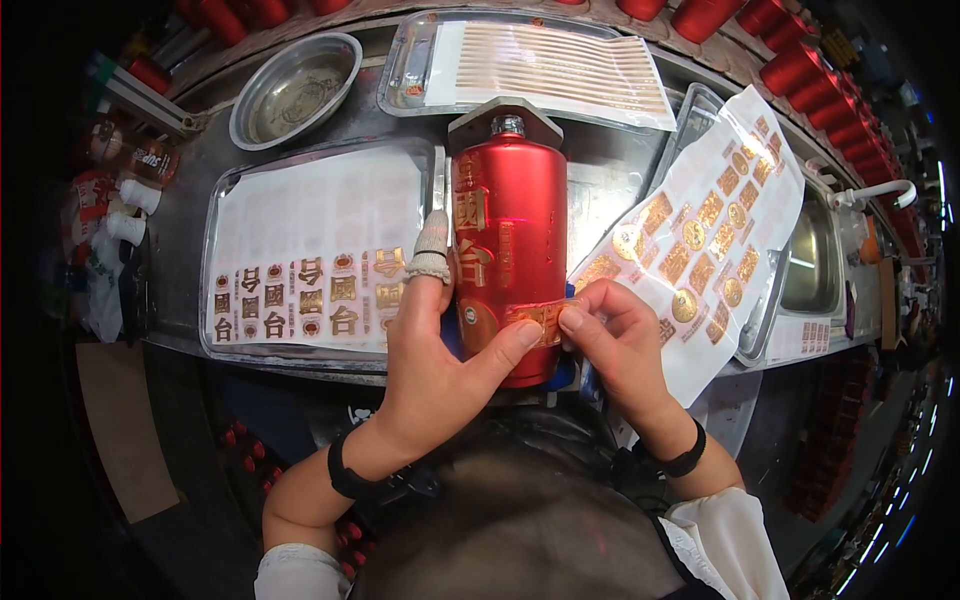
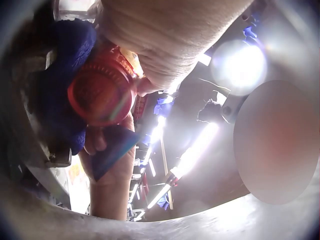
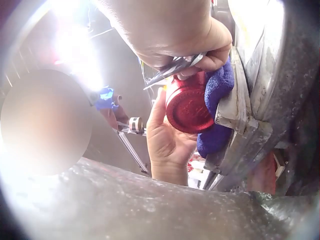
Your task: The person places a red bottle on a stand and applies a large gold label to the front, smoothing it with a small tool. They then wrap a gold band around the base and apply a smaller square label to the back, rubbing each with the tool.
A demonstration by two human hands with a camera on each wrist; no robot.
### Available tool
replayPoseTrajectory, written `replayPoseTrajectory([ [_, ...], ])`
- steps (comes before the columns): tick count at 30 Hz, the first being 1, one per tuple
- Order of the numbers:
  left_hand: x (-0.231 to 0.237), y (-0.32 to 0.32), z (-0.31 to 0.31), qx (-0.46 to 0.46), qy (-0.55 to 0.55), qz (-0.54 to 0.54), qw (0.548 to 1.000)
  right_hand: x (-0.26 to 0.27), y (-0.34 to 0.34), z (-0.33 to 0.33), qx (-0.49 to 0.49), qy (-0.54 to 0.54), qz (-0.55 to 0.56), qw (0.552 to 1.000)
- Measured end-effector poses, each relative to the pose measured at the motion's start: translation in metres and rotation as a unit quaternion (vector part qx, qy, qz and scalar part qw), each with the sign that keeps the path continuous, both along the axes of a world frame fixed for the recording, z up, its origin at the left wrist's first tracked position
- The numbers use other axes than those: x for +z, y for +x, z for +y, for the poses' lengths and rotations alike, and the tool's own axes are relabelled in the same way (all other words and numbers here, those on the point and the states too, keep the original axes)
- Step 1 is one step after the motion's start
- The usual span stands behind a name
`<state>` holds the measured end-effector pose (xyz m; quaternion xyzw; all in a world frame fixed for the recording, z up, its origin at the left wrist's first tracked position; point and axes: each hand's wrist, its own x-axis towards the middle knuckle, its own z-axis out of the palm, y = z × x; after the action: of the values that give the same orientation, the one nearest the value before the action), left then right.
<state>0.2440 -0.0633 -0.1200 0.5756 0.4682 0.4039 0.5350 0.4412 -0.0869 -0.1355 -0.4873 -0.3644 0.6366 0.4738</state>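
Note:
A red bottle point(image 1: 525, 230) with gold characters lies on its side, its neck toward the metal stand point(image 1: 545, 130). My left hand point(image 1: 430, 345) holds its left side, the index finger in a pale knitted finger cover point(image 1: 430, 250). The left thumb presses a small gold label point(image 1: 540, 318) near the bottle's base. From the other side, my right hand point(image 1: 620, 335) pinches the label's right end between thumb and index finger. A flat, dark, pointed tool point(image 3: 172, 69) is held in the right hand's curled fingers. Blue cloth point(image 3: 220, 87) lies between bottle and stand.
On the left, a metal tray point(image 1: 212, 290) bears a sheet of gold character stickers point(image 1: 320, 215). Another sticker sheet point(image 1: 700, 240) lies at right, overlapping a tray. A metal bowl point(image 1: 290, 90) and a tray point(image 1: 400, 75) with a striped sheet stand behind. A sink point(image 1: 815, 260) is far right.

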Motion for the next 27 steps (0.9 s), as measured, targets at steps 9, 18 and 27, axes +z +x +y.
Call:
replayPoseTrajectory([
  [9, 0.0011, 0.0, -0.0009, 0.009, 0.005, -0.013, 1.0, -0.0003, 0.0005, 0.0001, 0.0, -0.001, 0.008, 1.0],
  [18, -0.0048, 0.0026, 0.0011, 0.057, 0.009, -0.118, 0.991, 0.0004, 0.0, -0.0003, -0.004, -0.009, 0.009, 1.0],
  [27, -0.0044, 0.0016, 0.0005, 0.041, 0.02, -0.051, 0.998, -0.0014, 0.0005, 0.0, 0.0, -0.005, 0.014, 1.0],
])
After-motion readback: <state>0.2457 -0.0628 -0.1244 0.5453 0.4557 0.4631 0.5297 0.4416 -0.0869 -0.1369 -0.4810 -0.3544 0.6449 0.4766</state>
